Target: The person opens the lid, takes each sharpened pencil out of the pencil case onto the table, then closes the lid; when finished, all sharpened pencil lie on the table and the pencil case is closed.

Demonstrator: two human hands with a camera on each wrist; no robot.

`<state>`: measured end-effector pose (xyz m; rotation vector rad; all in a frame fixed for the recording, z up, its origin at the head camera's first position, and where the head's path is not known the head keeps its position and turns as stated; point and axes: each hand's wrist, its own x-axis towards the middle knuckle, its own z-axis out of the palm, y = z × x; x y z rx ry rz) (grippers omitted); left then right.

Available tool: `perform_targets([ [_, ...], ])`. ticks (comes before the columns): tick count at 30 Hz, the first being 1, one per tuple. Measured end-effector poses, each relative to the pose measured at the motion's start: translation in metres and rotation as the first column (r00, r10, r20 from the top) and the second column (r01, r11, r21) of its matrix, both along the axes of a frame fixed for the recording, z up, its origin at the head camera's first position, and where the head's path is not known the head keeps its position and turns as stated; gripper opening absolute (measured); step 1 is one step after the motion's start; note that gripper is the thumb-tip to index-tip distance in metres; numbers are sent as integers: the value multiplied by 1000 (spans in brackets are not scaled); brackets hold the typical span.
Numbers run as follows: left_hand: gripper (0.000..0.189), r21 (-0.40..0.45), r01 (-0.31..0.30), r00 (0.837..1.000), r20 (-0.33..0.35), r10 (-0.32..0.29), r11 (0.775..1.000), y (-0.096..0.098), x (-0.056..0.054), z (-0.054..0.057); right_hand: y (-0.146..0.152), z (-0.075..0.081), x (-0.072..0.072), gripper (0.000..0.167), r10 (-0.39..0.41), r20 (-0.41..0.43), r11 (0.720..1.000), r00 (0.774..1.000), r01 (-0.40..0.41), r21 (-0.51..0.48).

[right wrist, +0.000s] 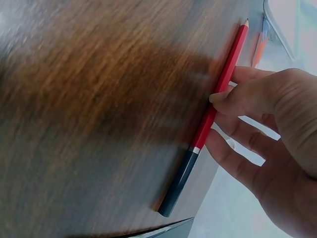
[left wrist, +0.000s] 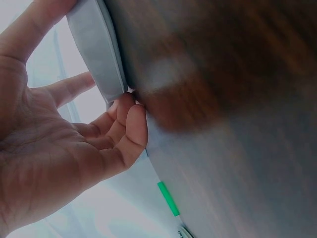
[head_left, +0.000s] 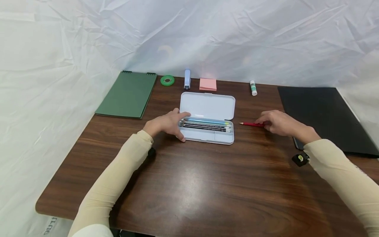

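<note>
A white pencil case [head_left: 195,134] stands with its lid [head_left: 207,105] folded back on the dark wooden table. Several pencils [head_left: 205,126], mostly dark with a light blue one behind, lie side by side in its rear compartment. My left hand [head_left: 168,123] grips the case's left end, thumb at the front corner and fingers toward the hinge. To the right of the case, my right hand [head_left: 279,122] pinches a red pencil [right wrist: 230,62] between thumb and fingers. Its sharpened tip points left toward the case, and its dark end [right wrist: 178,183] shows in the right wrist view.
Behind the case are a green tape roll [head_left: 167,80], a light blue stapler [head_left: 187,79], pink sticky notes [head_left: 208,84] and a glue stick [head_left: 253,88]. A green spiral notebook [head_left: 127,95] lies at left, a black folder [head_left: 328,118] at right. White sheeting [head_left: 222,39] hangs behind the table.
</note>
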<state>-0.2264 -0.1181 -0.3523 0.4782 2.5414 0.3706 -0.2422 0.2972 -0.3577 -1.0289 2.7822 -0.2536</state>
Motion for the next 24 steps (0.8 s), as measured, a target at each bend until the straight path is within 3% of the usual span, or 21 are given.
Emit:
perform_targets([
  [7, 106, 1, -5, 1000, 10, 5, 1000, 0, 1, 2, 1, 3, -1, 36, -11, 8, 1000, 1000, 11, -3],
  [13, 106, -6, -9, 1000, 15, 9, 1000, 1, 1, 2, -3, 9, -2, 38, -71, 22, 994, 997, 73, -81],
  [18, 105, -3, -1, 1000, 11, 1, 1000, 0, 0, 3, -25, 19, 0, 46, -118, 47, 980, 992, 124, -153],
  [24, 105, 2, 3, 1000, 8, -3, 1000, 0, 1, 2, -68, 21, 1, 51, -30, 58, 974, 998, 42, -223],
])
